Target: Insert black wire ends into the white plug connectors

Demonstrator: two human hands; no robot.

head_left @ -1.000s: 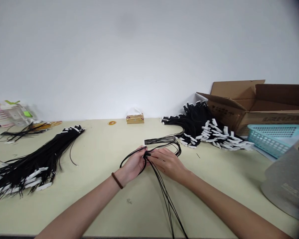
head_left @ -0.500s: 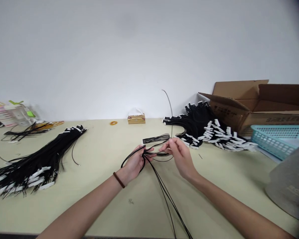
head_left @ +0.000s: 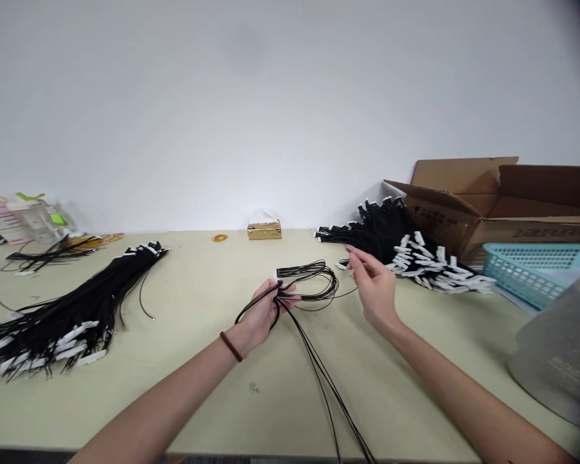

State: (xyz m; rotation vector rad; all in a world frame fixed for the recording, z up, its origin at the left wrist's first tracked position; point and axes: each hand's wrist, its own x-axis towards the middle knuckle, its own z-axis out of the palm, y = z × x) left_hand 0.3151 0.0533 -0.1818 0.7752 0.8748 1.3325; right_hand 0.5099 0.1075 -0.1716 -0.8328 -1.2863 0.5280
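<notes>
My left hand is closed around a small bunch of thin black cables at mid-table. The bunch loops to the right and its long tails trail toward the near edge. My right hand hovers to the right of the loop, close to a heap of black cables with white connectors. Its thumb and forefinger pinch the white end of a single thin cable that runs back toward the bunch.
A long pile of black cables with white ends lies at the left. An open cardboard box, a turquoise basket and a grey fabric object stand at the right. A tissue box and a rubber band sit by the wall.
My right hand left the bunch, rose with one cable and moved right toward the connector heap. My left hand stayed put, holding the bunch.
</notes>
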